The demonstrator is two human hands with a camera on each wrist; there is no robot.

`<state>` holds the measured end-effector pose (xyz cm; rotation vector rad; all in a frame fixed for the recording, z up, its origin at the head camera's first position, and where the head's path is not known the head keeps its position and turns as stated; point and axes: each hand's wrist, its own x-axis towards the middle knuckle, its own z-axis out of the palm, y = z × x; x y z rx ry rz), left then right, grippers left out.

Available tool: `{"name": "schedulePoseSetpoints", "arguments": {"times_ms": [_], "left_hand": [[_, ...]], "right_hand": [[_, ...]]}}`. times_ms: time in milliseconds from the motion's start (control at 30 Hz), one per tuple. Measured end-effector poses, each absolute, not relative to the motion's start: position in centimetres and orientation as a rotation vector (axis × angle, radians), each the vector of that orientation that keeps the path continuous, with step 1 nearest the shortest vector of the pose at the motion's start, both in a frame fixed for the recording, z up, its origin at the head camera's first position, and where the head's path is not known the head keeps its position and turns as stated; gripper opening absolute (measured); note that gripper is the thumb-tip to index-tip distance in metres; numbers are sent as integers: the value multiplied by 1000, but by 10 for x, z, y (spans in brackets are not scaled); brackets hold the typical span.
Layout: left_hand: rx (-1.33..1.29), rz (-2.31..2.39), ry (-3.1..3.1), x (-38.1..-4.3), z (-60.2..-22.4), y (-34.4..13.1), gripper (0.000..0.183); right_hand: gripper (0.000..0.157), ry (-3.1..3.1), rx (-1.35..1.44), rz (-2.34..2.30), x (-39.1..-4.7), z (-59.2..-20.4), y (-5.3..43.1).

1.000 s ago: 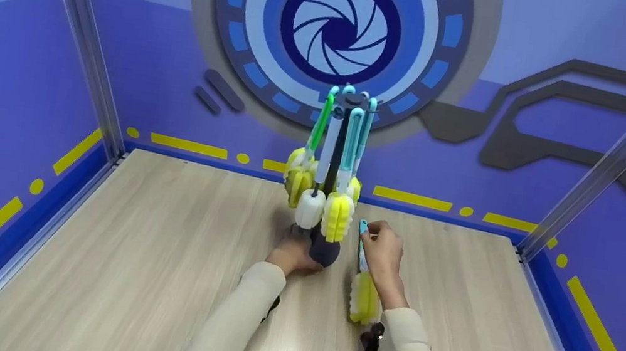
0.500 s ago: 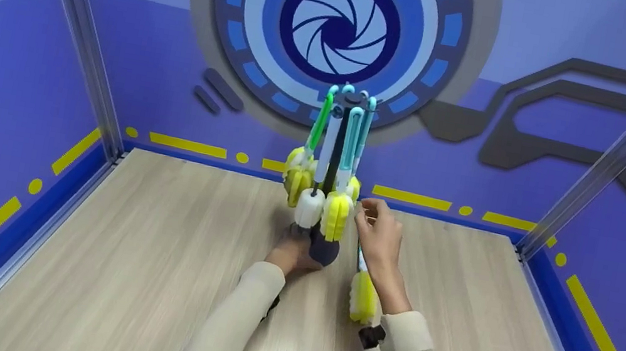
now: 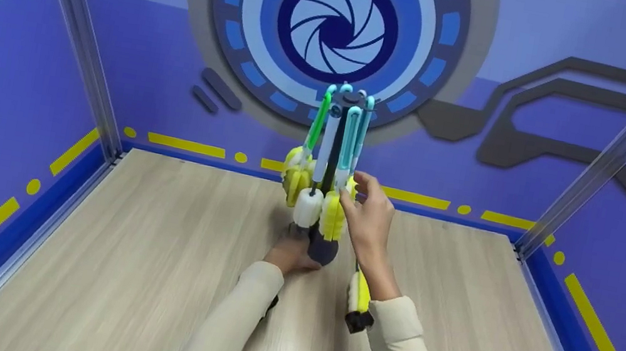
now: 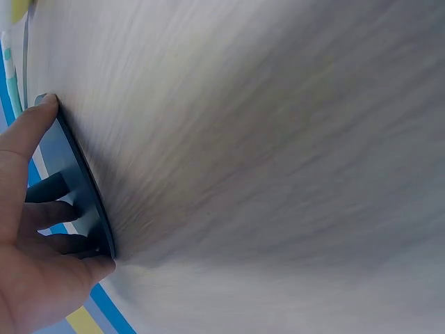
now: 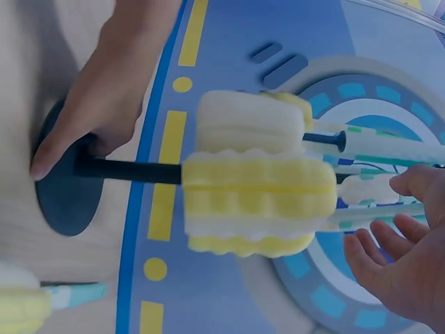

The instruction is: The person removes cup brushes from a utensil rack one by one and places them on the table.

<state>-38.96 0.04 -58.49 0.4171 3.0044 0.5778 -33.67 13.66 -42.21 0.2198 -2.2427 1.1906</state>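
Yellow brush: hung on the near right side of the stand, long axis upright, teal loop handle at the top and sponge head below. It lay just left of the right hand, which was the nearer hand, at the height where handle met sponge. Right fingers spread and slightly curved, thumb well apart from them, nothing pinched. Thumb tip overlapped the neck of the brush in the head view; touching or just beside, could not tell.

Left hand low at the stand's round base, thumb on one side of the rim and fingers curled to the other, gripping it. Stand upright.

Close neighbours on the rack: white brush just left of the yellow one, green-handled brush further left, another teal handle behind. Tight on that side; the right side gave the hand its way in and out.

Loose brush flat on the tabletop, partly hidden under the right wrist, sponge end toward the person.

Back edge of the tabletop ran behind the stand, the printed wall rising beyond it. Wood stretched wide on both sides of the arms.
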Motion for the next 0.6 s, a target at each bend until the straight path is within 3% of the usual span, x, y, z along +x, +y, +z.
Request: {"name": "schedulePoseSetpoints", "arguments": {"times_ms": [600], "left_hand": [[389,735,2959,-386,-580,-3,103]], "right_hand": [[48,-2229,191,1267,-355,-411,114]]}}
